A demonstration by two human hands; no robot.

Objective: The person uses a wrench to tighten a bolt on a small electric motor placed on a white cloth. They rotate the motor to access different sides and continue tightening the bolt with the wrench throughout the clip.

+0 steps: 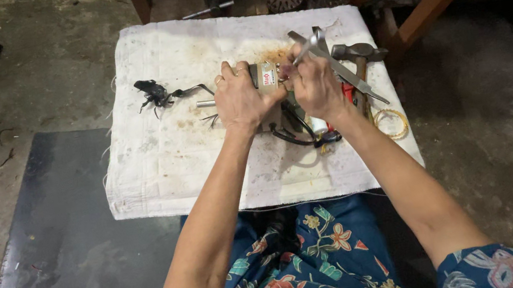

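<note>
The left hand [239, 98] grips a small motor [267, 79] on the cloth-covered worktop [161, 161]; fingers closed around it. The right hand [316, 83] is clenched on a metal tool [308, 47] at the motor's end.

I count one small tan metal motor block [267, 77], one steel-headed hammer with wooden handle [358, 51], one coil of brass-coloured wire [392, 123], one tangled black plastic scrap [154, 93], and two hands: left [238, 96], right [316, 84].
</note>
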